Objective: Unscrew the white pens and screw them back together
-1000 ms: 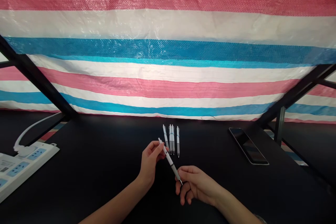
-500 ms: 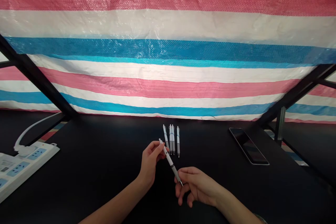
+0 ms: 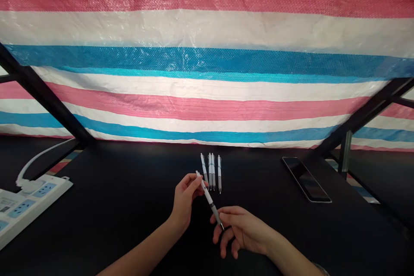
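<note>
A white pen with a grey grip slants between my two hands, its metal tip pointing down and right. My left hand pinches the upper end between thumb and fingers. At the lower end, the thumb and forefinger of my right hand close around the grey grip, the other fingers loosely curled and apart. Just beyond my left hand, several similar white pens lie side by side on the black table, tips toward me. My left fingers partly cover one of them.
To the right lies a dark phone. A white power strip with a plugged-in cable sits at the left edge. Black frame bars slant up on both sides, and a striped plastic sheet hangs behind the table.
The fingers of my right hand have shifted slightly left and spread a little around the pen's lower end. My left hand and the pens on the table stay put.
</note>
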